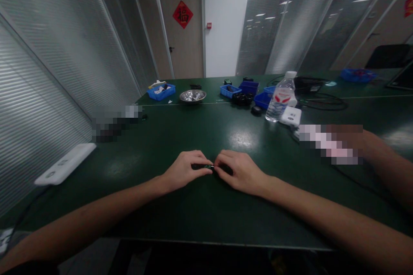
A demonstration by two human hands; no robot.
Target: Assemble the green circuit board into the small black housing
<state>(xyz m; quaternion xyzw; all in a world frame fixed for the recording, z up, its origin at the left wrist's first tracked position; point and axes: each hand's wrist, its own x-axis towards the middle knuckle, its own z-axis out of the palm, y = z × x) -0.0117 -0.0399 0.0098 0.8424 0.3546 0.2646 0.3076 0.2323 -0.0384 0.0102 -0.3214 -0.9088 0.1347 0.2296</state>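
Note:
My left hand (186,166) pinches a small, thin green-and-black piece (208,166) between thumb and fingers, just above the green table (180,210). A shiny tip shows at the piece's right end, against the fingertips of my right hand (241,171). That hand is closed in a pinch too; whatever lies inside its grip is mostly covered by the fingers. The fingertips of both hands almost meet. The piece is too small for me to tell its exact kind.
Toward the back stand a metal bowl (192,96), a blue tray (161,91) and more blue bins (249,87). A water bottle (281,99) is beside a white box (291,117). A white power bank-like block (66,164) lies left. Another person's arm (383,154) reaches in at right.

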